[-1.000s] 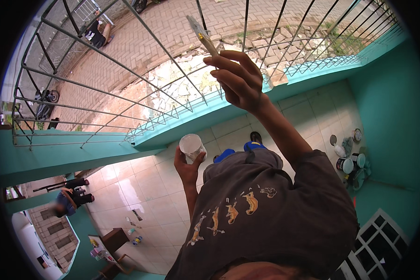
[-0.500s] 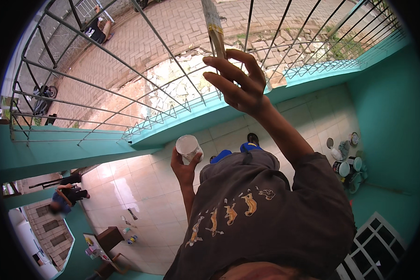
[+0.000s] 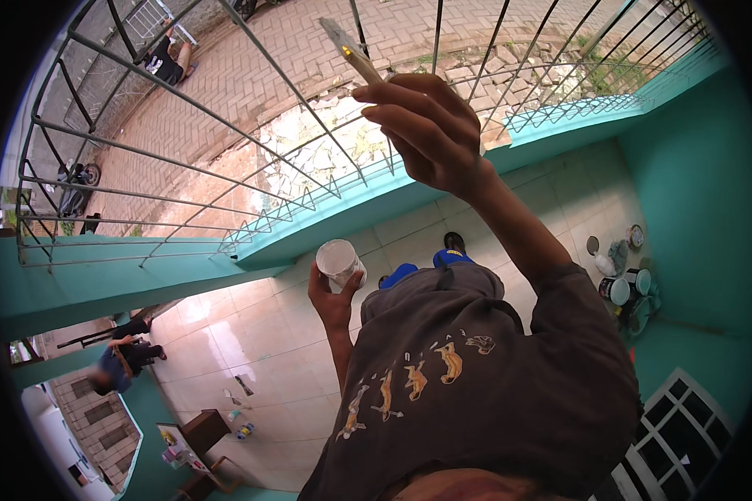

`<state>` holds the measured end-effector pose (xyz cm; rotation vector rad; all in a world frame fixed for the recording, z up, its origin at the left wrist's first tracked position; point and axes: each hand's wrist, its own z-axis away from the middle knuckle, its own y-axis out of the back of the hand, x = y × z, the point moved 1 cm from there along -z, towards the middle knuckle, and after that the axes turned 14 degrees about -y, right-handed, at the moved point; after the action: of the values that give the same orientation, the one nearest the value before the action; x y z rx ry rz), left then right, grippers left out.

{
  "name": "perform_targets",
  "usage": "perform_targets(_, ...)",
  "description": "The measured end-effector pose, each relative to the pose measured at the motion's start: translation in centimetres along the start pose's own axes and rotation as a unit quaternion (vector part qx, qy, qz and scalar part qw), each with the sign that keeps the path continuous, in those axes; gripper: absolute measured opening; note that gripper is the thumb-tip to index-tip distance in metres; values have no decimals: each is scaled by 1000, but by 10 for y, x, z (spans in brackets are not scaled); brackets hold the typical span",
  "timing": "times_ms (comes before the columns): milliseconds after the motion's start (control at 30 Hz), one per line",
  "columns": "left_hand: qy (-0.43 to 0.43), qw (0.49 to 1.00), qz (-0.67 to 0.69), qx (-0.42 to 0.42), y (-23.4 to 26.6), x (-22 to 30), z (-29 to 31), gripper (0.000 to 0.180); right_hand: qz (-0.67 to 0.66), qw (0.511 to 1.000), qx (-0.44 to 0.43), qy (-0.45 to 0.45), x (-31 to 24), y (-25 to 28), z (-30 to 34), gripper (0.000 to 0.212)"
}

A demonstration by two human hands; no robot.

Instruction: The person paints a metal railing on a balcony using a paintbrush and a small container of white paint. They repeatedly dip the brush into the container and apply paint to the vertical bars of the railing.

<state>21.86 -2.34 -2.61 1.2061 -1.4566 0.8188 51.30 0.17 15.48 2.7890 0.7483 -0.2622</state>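
Note:
My right hand is raised in front of the metal bars, its fingers closed round a paintbrush. The brush points up and to the left, with a greyish broad end and a spot of yellow; the fingers hide its lower part. Lower down and to the left, my left hand grips a small white tub from below and the side. The tub's round top faces up, and its whitish contents cannot be made out clearly.
A teal low wall carries the metal bars. Several paint buckets stand at the right on the tiled floor. A small brown table is at lower left. One person sits at left; another is outside.
The paintbrush has tipped over to the left, and my right wrist has turned with it. My left hand still holds the tub in nearly the same place.

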Motion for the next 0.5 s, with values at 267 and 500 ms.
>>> perform_targets(267, 14, 1000, 9, 9, 0, 6, 0, 63, 27, 997, 69, -6, 26, 19, -1, 26)
perform_targets(500, 9, 1000, -1, 5, -3, 7, 4, 64, 60, 997, -50, -3, 15, -7, 45, 27)
